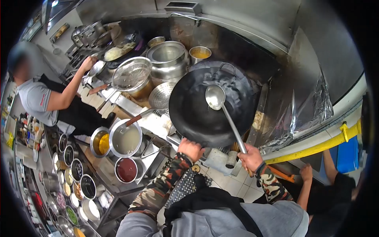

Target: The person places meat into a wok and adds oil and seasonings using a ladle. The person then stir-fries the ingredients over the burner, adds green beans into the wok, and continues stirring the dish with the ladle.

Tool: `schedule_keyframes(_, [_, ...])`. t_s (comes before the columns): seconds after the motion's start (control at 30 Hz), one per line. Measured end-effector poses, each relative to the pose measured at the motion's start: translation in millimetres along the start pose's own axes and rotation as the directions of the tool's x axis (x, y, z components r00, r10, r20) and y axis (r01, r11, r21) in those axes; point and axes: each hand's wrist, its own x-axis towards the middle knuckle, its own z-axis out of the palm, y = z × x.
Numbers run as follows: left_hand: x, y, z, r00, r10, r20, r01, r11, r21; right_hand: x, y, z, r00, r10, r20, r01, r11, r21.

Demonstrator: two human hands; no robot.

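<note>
Fingers (244,157) of both hands are lying at the near side of the black wok (185,104), which is sitting just beyond them toward the right edge of the cooking range (152,126). One ladle (215,98) is running forward from the right hand (251,158), its bowl showing over the wok's interior (contact with the metal is not being confirmed).

At the wok's left rim, a perforated skimmer (160,95) is lying just beside it. Farther left, a mesh strainer (132,74) is resting over a pot, while a large steel pot (167,72) and a small pot of yellow liquid (200,53) are standing toward the back edge. Across the wok's near right rim, the ladle's handle is crossing. A co-worker (37,98) is standing at far left.

Right fingers are closing fully around the handle. The left hand (191,150) is meeting the wok's near rim; its underside is hidden, so its grip is escaping verification.
</note>
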Motion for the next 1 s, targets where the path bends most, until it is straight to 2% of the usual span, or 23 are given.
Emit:
schedule_keyframes(0.07, [-33.3, -0.6, -9.6, 0.998, 0.000, 0.063, 0.003, 0.999, -0.039, -16.3, 13.0, 7.6, 0.999, 0.018, 0.030, -0.017, 1.000, -0.024])
schedule_keyframes(0.13, [-59.1, -2.0, -20.0, 0.998, -0.017, -0.055, 0.013, 0.997, -0.077, -35.2, 22.6, 17.5, 0.997, 0.068, 0.035, -0.063, 0.990, -0.130])
schedule_keyframes(0.17, [-67.2, -1.9, -30.7, 0.997, -0.032, -0.076, 0.025, 0.996, -0.083, -29.1, 52.2, 15.6, 0.993, -0.117, 0.007, 0.107, 0.884, -0.455])
schedule_keyframes(0.2, [-74.6, -2.1, -40.7, 0.994, -0.053, -0.095, 0.044, 0.995, -0.093, -41.5, 54.3, 24.9, 0.993, -0.117, 0.020, 0.112, 0.875, -0.470])
schedule_keyframes(0.27, [-95.4, 6.1, -62.2, 0.978, -0.092, -0.185, 0.057, 0.981, -0.187, -62.2, 54.0, 47.9, 0.923, -0.384, -0.030, 0.240, 0.635, -0.734])
schedule_keyframes(0.3, [-105.9, 13.3, -87.4, 0.983, -0.055, -0.174, 0.027, 0.987, -0.159, -62.3, 69.8, 51.0, 0.897, -0.443, 0.009, 0.312, 0.616, -0.723])
schedule_keyframes(0.33, [-126.0, 14.4, -105.5, 0.989, -0.034, -0.147, 0.008, 0.984, -0.177, -67.1, 72.0, 61.5, 0.928, -0.373, -0.016, 0.236, 0.618, -0.750])
schedule_keyframes(0.37, [-151.4, 15.7, -105.6, 0.975, -0.054, -0.217, 0.000, 0.971, -0.239, -57.1, 93.6, 56.4, 0.863, -0.500, 0.077, 0.359, 0.498, -0.790])
schedule_keyframes(0.4, [-182.7, 17.3, -96.7, 0.942, -0.145, -0.302, 0.033, 0.937, -0.349, -73.4, 68.4, 76.3, 0.937, -0.347, 0.036, 0.209, 0.475, -0.855])
schedule_keyframes(0.43, [-214.9, 12.6, -91.5, 0.949, -0.210, -0.234, 0.070, 0.867, -0.494, -72.4, 70.3, 79.4, 0.911, -0.403, 0.089, 0.271, 0.421, -0.866])
schedule_keyframes(0.47, [-254.1, 10.2, -88.5, 0.940, -0.339, -0.035, 0.257, 0.774, -0.578, -86.4, 46.4, 99.1, 0.973, -0.228, 0.035, 0.104, 0.297, -0.949])
schedule_keyframes(0.53, [-343.4, -2.4, -82.9, 0.824, -0.518, 0.230, 0.520, 0.530, -0.670, -33.2, 66.4, 86.2, 0.899, -0.372, 0.233, 0.133, -0.274, -0.952])
schedule_keyframes(0.6, [-446.8, -8.6, -69.3, 0.680, -0.711, 0.181, 0.629, 0.437, -0.643, -122.1, -21.4, 200.5, 0.982, -0.122, 0.141, 0.100, -0.298, -0.949])
schedule_keyframes(0.67, [-541.6, 22.7, -81.6, 0.287, -0.949, 0.130, 0.781, 0.153, -0.605, -90.7, -16.6, 224.4, 0.833, -0.227, 0.504, 0.403, -0.374, -0.835])
schedule_keyframes(0.7, [-591.5, 41.3, -83.7, 0.079, -0.993, 0.083, 0.747, 0.003, -0.664, -109.5, -30.2, 263.4, 0.758, -0.147, 0.636, 0.589, -0.265, -0.763])
schedule_keyframes(0.73, [-635.0, 62.3, -88.3, -0.125, -0.988, 0.085, 0.724, -0.150, -0.673, -68.1, -16.0, 277.0, 0.280, -0.225, 0.933, 0.813, -0.461, -0.355])
schedule_keyframes(0.8, [-715.1, 118.7, -93.7, -0.465, -0.876, 0.127, 0.461, -0.362, -0.810, -88.4, -6.3, 351.9, 0.463, -0.030, 0.886, 0.882, 0.117, -0.457])
schedule_keyframes(0.83, [-749.7, 146.8, -79.6, -0.644, -0.758, 0.104, 0.324, -0.393, -0.860, -110.9, -3.1, 382.1, 0.328, 0.015, 0.945, 0.943, 0.057, -0.328])
schedule_keyframes(0.87, [-790.1, 175.4, -64.2, -0.709, -0.703, -0.054, 0.514, -0.463, -0.722, -135.3, -0.7, 401.1, 0.194, 0.064, 0.979, 0.981, 0.000, -0.195])
schedule_keyframes(0.9, [-858.3, 212.6, -8.3, -0.260, -0.799, -0.542, 0.962, -0.263, -0.073, -152.8, 6.4, 417.8, 0.128, 0.105, 0.986, 0.992, -0.021, -0.126])
schedule_keyframes(0.93, [-883.2, 247.8, -13.4, -0.704, -0.643, -0.302, 0.647, -0.403, -0.647, -166.4, 12.9, 431.2, 0.065, 0.147, 0.987, 0.997, -0.045, -0.059])
schedule_keyframes(0.97, [-921.8, 274.7, -3.4, -0.915, -0.402, 0.041, 0.068, -0.253, -0.965, -178.6, 18.7, 442.6, 0.070, 0.182, 0.981, 0.997, -0.036, -0.064])
schedule_keyframes(1.0, [-935.0, 296.3, -35.1, -0.912, -0.262, 0.316, -0.331, 0.016, -0.943, -184.7, 22.7, 450.6, 0.074, 0.227, 0.971, 0.997, 0.003, -0.076])
